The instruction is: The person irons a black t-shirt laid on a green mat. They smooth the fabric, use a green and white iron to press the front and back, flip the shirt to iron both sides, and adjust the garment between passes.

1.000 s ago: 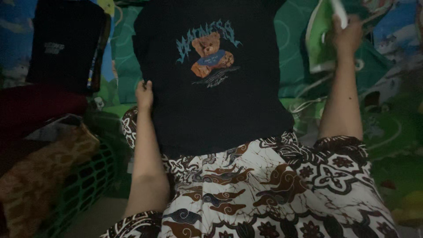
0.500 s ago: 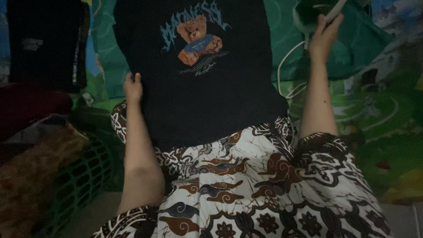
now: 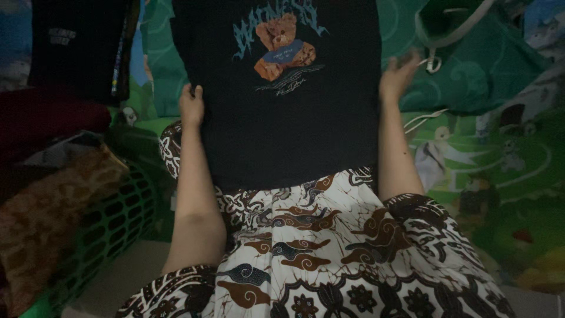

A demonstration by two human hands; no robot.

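A black t-shirt [image 3: 282,129] with a brown bear print lies flat in front of me, its lower edge over my lap. My left hand [image 3: 191,106] grips its left edge. At the shirt's right edge is my right hand [image 3: 397,76], fingers spread and blurred, holding nothing. A green and white iron [image 3: 453,23] with a white cord stands at the top right, beyond my right hand.
A green mesh basket [image 3: 112,229] with brown and dark red clothes stands at the left. A folded black garment [image 3: 76,47] lies at the top left. A colourful green play mat [image 3: 506,176] covers the floor to the right. My batik-patterned clothing [image 3: 329,253] fills the foreground.
My right hand has let go of the iron and come down to the right edge of the shirt. My left hand has kept its grip on the left edge.
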